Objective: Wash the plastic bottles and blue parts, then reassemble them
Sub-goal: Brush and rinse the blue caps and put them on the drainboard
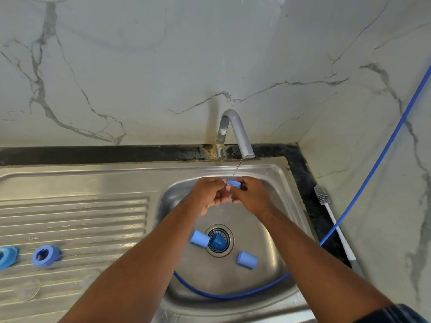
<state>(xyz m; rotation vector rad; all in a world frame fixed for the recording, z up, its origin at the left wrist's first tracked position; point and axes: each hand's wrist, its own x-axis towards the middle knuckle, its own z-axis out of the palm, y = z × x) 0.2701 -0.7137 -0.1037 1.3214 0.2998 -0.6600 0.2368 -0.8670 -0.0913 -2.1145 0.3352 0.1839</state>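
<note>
My left hand (208, 195) and my right hand (250, 197) meet over the sink basin (275, 220) and together pinch a small blue cap (233, 183) under a thin stream from the tap (238, 134). Two more blue caps lie in the basin: one (199, 238) beside the drain, one (247, 259) to its right. A blue cone-shaped part (218, 240) sits in the drain strainer. On the drainboard (74, 220) lie a blue ring (45, 255) and another blue ring (7, 256) at the left edge. A clear plastic piece (25, 289) rests near the drainboard's front, hard to make out.
A blue hose (373, 173) runs down the right wall and curls round the basin's front. A grey bottle brush with a white handle (331, 220) lies on the dark counter to the right of the sink. Marble walls close in behind and to the right.
</note>
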